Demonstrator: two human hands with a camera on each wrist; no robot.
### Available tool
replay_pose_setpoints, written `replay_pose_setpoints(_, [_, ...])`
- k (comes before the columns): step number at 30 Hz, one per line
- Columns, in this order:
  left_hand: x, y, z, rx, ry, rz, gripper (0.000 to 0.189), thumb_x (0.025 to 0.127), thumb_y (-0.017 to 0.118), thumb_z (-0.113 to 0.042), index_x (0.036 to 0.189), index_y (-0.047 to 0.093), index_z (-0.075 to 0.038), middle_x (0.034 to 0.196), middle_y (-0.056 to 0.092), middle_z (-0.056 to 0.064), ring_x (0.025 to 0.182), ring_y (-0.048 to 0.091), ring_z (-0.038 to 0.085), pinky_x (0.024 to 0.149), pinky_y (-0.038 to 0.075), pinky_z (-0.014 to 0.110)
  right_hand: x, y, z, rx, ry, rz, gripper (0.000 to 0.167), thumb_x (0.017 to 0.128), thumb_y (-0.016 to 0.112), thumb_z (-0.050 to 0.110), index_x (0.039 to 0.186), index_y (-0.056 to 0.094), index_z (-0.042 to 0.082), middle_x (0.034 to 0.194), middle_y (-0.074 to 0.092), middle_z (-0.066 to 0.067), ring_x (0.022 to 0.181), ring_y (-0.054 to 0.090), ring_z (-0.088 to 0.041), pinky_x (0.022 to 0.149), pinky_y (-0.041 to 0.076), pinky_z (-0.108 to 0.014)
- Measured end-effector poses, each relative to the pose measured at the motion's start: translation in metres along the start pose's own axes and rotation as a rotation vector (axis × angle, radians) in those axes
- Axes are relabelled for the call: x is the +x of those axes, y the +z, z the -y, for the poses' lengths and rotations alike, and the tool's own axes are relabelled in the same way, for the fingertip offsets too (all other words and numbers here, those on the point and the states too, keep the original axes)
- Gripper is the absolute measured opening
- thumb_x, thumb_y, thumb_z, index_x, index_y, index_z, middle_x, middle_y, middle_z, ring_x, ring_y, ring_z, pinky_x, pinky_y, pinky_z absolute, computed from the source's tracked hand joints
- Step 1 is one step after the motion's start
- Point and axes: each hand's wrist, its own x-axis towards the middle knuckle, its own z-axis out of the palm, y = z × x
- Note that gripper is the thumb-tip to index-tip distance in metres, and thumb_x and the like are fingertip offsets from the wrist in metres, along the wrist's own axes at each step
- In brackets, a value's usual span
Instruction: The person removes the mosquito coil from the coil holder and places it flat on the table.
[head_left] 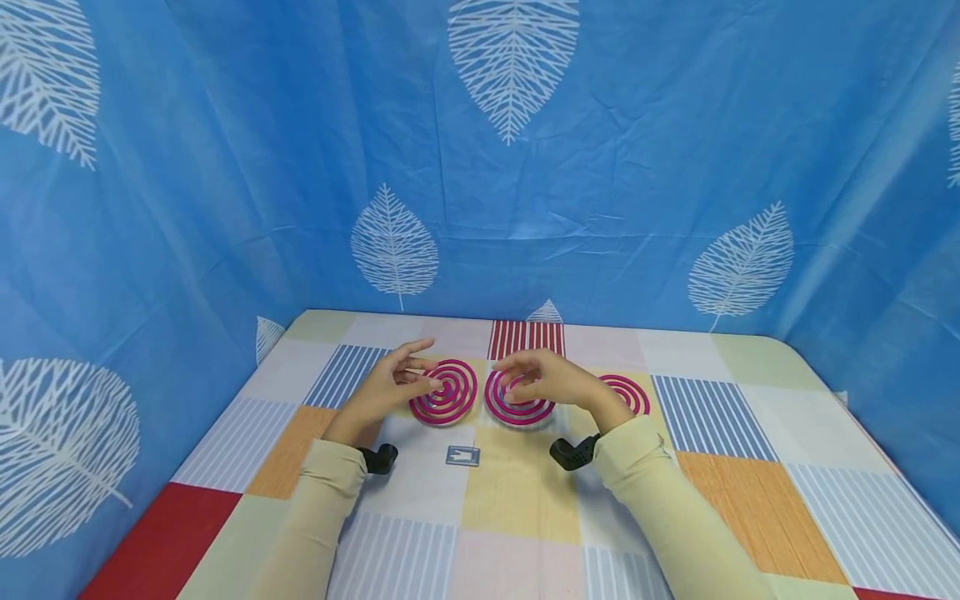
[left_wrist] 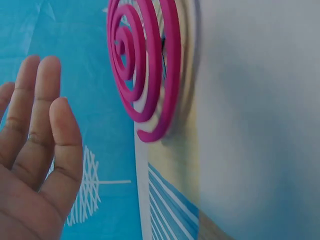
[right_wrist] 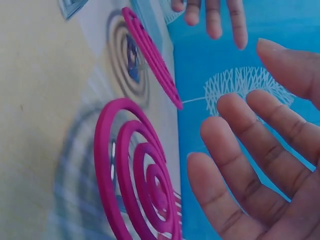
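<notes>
Three magenta mosquito coils stand in a row, raised a little over the patterned cloth. My left hand (head_left: 393, 382) is at the left coil (head_left: 473, 390), fingers loosely spread and thumb overlapping it in the head view. In the left wrist view those fingers (left_wrist: 44, 115) are apart from the coil. Over the middle coil (head_left: 520, 423) hovers my right hand (head_left: 551, 379), fingers relaxed and slightly bent. The right wrist view shows a gap between its fingers (right_wrist: 260, 175) and the near coil (right_wrist: 103, 150). Neither hand holds anything. My right forearm partly covers the right coil (head_left: 636, 393).
A small blue-grey rectangle with a white shape (head_left: 462, 456) lies in front of the coils. The table (head_left: 525, 500) has a patchwork cloth. Blue curtains (head_left: 637, 167) with white leaves enclose its back and sides. Each wrist wears a black camera (head_left: 573, 454).
</notes>
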Motion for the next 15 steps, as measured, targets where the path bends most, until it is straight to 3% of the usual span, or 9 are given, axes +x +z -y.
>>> replay_pose_setpoints(3, [0.0,-0.004,0.004,0.015,0.0,0.003,0.07,0.102,0.073,-0.008,0.163,0.041,0.001,0.141,0.064,0.031,0.12,0.067,0.04,0.101,0.055,0.032,0.005,0.002,-0.002,0.084,0.036,0.018,0.05,0.098,0.074,-0.001,0.142,0.057,-0.016,0.122,0.073,-0.027,0.12,0.069,-0.043,0.097,0.058,-0.035])
replay_pose_setpoints(9, [-0.002,-0.009,0.008,0.03,-0.046,-0.001,0.07,0.103,0.071,-0.009,0.164,0.038,0.003,0.141,0.063,0.032,0.123,0.065,0.044,0.101,0.056,0.034,0.016,0.007,-0.003,0.2,0.127,-0.016,0.05,0.099,0.069,-0.003,0.145,0.055,-0.015,0.117,0.074,-0.023,0.091,0.071,-0.016,0.082,0.061,-0.03])
replay_pose_setpoints(15, [-0.005,-0.014,0.011,0.063,-0.153,-0.003,0.069,0.105,0.07,-0.012,0.164,0.038,0.002,0.138,0.065,0.03,0.125,0.063,0.044,0.103,0.055,0.047,0.029,0.015,-0.001,0.221,0.185,-0.096,0.044,0.101,0.068,-0.003,0.143,0.059,-0.014,0.108,0.075,-0.016,0.09,0.072,-0.021,0.079,0.064,-0.033])
